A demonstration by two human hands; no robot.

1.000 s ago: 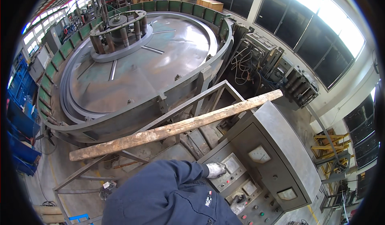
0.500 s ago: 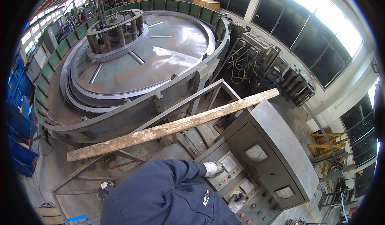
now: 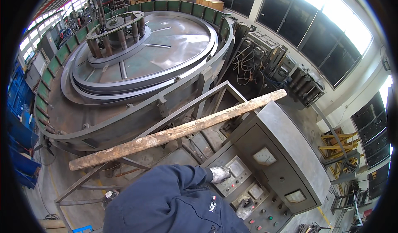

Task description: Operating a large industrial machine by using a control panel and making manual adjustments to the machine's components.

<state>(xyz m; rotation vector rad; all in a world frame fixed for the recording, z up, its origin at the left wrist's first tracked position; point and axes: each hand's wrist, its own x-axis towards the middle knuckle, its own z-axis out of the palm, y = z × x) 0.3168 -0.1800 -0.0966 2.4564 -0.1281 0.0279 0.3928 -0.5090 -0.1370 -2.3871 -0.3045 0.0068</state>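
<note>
My left hand (image 3: 219, 174), in a whitish work glove, rests on the sloping grey control panel (image 3: 271, 213) beside a square meter (image 3: 236, 168). Its fingers are bent inward, and whatever they grip is hidden beneath them. Lower on the panel, my right hand (image 3: 244, 209), in a glove with dark fingertips, curls at a second meter (image 3: 255, 191); what lies under its fingers cannot be made out. Red and green buttons (image 3: 270, 218) sit just right of it. Ahead stands a large round metal turntable (image 3: 174, 54) with radial slots and a ring of posts (image 3: 120, 36) at its centre.
A long rough timber beam (image 3: 178, 131) lies across a metal frame (image 3: 224, 87) ahead of me. A curved wall (image 3: 99, 131) surrounds the turntable. The cabinet's raised hood (image 3: 286, 150) carries two gauges. Cabled machinery (image 3: 265, 63) stands right, near yellow stands (image 3: 340, 143).
The turntable has rotated: its near slots have shifted left and the right-hand ones nearer. Both hands keep their places on the panel. The view has shifted slightly.
</note>
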